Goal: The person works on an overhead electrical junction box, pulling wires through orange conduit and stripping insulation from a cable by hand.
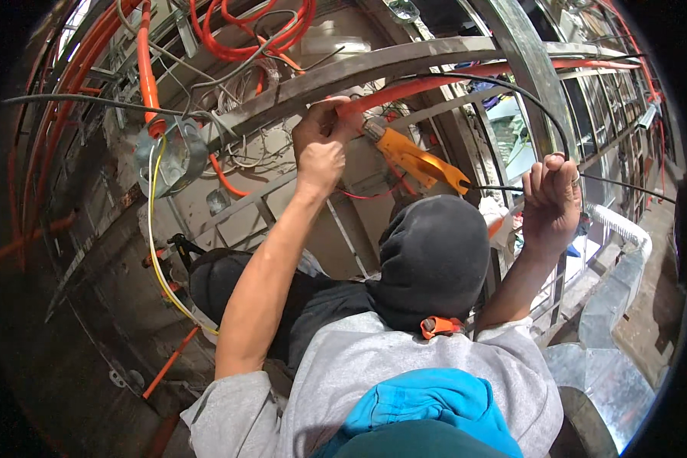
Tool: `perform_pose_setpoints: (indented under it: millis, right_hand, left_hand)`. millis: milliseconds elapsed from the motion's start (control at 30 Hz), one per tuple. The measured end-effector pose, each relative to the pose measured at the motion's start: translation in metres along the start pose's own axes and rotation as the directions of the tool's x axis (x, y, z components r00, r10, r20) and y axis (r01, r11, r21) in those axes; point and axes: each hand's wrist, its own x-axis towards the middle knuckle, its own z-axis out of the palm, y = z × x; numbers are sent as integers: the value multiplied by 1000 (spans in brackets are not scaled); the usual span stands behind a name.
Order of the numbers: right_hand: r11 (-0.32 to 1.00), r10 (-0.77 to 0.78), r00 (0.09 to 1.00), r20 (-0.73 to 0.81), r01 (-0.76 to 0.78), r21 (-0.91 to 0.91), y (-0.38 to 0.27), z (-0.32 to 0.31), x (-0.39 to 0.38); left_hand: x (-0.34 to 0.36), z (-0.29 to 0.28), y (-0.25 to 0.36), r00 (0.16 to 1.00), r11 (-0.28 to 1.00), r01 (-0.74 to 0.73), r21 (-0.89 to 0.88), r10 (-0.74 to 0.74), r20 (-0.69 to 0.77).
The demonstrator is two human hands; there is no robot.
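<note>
In the head view, up and left of the orange-handled tool [412,156], the left hand [320,156] has its fingers curled closed around the end of an orange tube [427,82], which runs above the tool. Right of the tool, the right hand [553,204] has fingers bent tightly, pinching a black cable [542,105]. Well left of the tool hangs a metal box [193,164]. Any print on the tool is too small to read.

Left hand [322,149] on a conduit [427,85], right hand [553,198] on a cable [546,112], a tool [418,158] between them.
A metal box [183,164] is left of the left hand; a duct [609,304] lies at the picture's lower right.
</note>
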Motion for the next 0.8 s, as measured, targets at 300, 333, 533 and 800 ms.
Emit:
perform_pose_setpoints:
  millis: [300, 333, 533, 800]
  right_hand:
    - [999, -23, 998, 51, 25, -24, 8, 2, 0]
    - [999, -5, 999, 45, 7, -31, 6, 2, -1]
    - [999, -12, 998, 56, 14, -40, 5, 0, -1]
    - [991, -24, 999, 44, 29, -130, 4, -1, -12]
  left_hand:
    - [12, -6, 5, 998, 995, 44, 94, -48, 41]
    - [12, -5, 5, 998, 995, 43, 94, -47, 45]
    - [13, -3, -5, 1000, 997, 14, -73, -13, 13]
    - [5, -3, -8, 998, 989, 53, -136, -49, 31]
